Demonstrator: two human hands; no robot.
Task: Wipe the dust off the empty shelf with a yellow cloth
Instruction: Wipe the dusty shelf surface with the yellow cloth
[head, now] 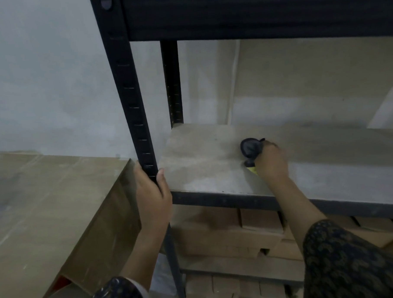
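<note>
from the head camera i look down on a grey, matte, flat shelf board with a dusty, mottled surface, framed by a dark metal front rail. my left hand is wrapped around the black slotted steel upright post at the board's front left corner, fingers on the outer side and thumb on the inner side, clamped tight on the metal. my right hand rests on the board near its middle, closed over a small sliver of yellow cloth that peeks out under the palm and lies against the board. just beyond the knuckles sits a dark round rubbery-looking object, touching the hand; i cannot tell what it is or whether the fingers hold it as well. both forearms end in dark patterned fabric sleeves. left of the post stands a large brown cardboard box with a smooth, dull top. below the board, stacked brown cardboard cartons fill the lower tier. behind it all is a pale plastered wall, slightly blotchy.
</note>
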